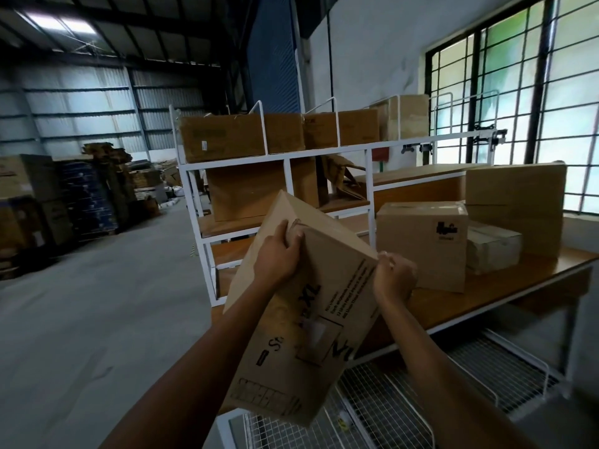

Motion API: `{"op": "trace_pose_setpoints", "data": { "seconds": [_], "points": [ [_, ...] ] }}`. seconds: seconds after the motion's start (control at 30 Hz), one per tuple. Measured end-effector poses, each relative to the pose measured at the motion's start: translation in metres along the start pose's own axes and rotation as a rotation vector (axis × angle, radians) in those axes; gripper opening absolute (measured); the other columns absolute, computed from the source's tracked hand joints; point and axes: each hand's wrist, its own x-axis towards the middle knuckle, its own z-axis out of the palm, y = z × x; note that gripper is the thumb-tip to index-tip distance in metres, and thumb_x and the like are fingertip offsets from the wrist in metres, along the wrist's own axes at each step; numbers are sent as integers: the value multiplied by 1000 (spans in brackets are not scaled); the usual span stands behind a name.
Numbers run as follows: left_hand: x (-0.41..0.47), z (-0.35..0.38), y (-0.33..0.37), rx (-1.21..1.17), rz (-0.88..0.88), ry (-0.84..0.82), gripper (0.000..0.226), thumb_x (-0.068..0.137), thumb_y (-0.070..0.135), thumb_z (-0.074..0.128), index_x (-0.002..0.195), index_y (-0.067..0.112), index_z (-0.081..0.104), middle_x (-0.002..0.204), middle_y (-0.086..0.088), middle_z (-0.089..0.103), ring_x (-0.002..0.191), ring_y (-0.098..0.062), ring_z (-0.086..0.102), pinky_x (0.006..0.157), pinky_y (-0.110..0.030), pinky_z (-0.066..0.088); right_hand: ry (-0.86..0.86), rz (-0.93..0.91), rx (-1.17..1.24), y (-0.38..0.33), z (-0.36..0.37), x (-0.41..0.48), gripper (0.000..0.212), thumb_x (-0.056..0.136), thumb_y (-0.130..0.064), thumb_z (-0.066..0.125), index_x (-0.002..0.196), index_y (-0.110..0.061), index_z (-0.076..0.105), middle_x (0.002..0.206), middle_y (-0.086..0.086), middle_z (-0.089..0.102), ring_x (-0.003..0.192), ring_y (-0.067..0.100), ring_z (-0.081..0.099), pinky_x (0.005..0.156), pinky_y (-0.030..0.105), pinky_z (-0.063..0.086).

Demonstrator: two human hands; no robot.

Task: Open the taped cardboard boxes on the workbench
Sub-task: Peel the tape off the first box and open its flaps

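A long cardboard box [301,322] with black print is tilted up off the workbench [486,296], its upper end pointing away from me. My left hand [278,254] grips that upper end, fingers curled over the taped seam. My right hand [393,275] is closed at the box's right corner, pinching its edge; whether it holds tape I cannot tell. Behind them on the bench sits a taped square box [421,244] with a black logo, a small pale box [492,249] and a large plain box [515,202].
A white metal shelf rack [285,163] loaded with cardboard boxes stands at the bench's far end. Wire mesh baskets [405,393] lie under the bench. Stacked cartons [64,199] fill the far left of the warehouse floor. Barred windows are at right.
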Motion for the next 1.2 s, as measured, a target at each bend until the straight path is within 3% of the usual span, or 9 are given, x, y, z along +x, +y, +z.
{"op": "trace_pose_setpoints", "data": {
  "seconds": [0.1, 0.2, 0.3, 0.4, 0.6, 0.77, 0.93, 1.1, 1.2],
  "points": [
    [9, -3, -1, 3, 101, 45, 55, 101, 48, 33, 153, 34, 17, 149, -8, 41, 133, -28, 43, 106, -49, 38, -158, 365, 257, 24, 1, 2, 28, 95, -43, 49, 109, -20, 56, 119, 7, 56, 102, 27, 56, 86, 50, 52],
    [6, -6, -8, -75, 112, 14, 55, 100, 51, 36, 150, 31, 25, 146, 1, 43, 127, -19, 44, 100, -42, 40, -441, 622, 593, 28, -1, -18, 51, 98, -60, 35, 133, -25, 48, 112, 5, 60, 85, 22, 58, 65, 41, 49],
    [2, -14, -18, -150, 13, 85, 65, 91, 65, 44, 144, 28, 36, 134, 2, 52, 111, -15, 50, 84, -34, 41, -532, 706, 705, 36, 3, -29, 71, 94, -71, 23, 143, -25, 45, 135, 8, 55, 119, 30, 52, 96, 55, 44],
    [4, -30, -31, -143, -144, 169, 70, 88, 68, 44, 143, 25, 38, 138, -10, 53, 121, -30, 53, 93, -42, 42, -589, 807, 647, 50, 13, -47, 70, 95, -67, 29, 151, -24, 33, 159, 7, 27, 145, 31, 26, 114, 55, 26],
    [-3, -57, -53, -202, -292, 293, 72, 88, 68, 44, 143, 21, 41, 141, -12, 50, 125, -33, 49, 102, -48, 40, -805, 748, 473, 55, 50, -99, 58, 97, -60, 40, 145, -28, 42, 154, 6, 38, 139, 33, 34, 108, 53, 28],
    [-10, -67, -75, -249, -384, 405, 73, 89, 69, 42, 143, 21, 42, 142, -13, 49, 126, -34, 48, 104, -48, 39, -855, 778, 559, 51, 75, -108, 67, 96, -66, 26, 130, -19, 60, 132, 12, 60, 102, 25, 60, 79, 38, 50],
    [-19, -77, -95, -390, -481, 434, 83, 83, 76, 43, 145, 22, 42, 145, -12, 47, 129, -34, 45, 103, -47, 37, -842, 664, 563, 48, 82, -103, 80, 86, -79, 23, 132, -26, 60, 133, 10, 61, 119, 28, 58, 107, 52, 42],
    [-22, -87, -105, -576, -554, 490, 90, 79, 76, 49, 145, 15, 41, 146, -13, 44, 132, -34, 41, 109, -52, 32, -834, 499, 490, 15, 69, -100, 72, 90, -74, 32, 142, -28, 50, 138, 3, 55, 119, 24, 54, 97, 40, 43],
    [-16, -98, -100, -665, -657, 546, 98, 73, 76, 58, 143, 10, 41, 144, -13, 46, 130, -36, 42, 107, -54, 32, -810, 355, 430, 5, 69, -93, 94, 70, -88, 49, 145, -33, 41, 141, -1, 52, 126, 25, 52, 105, 46, 41]
  ]
}}
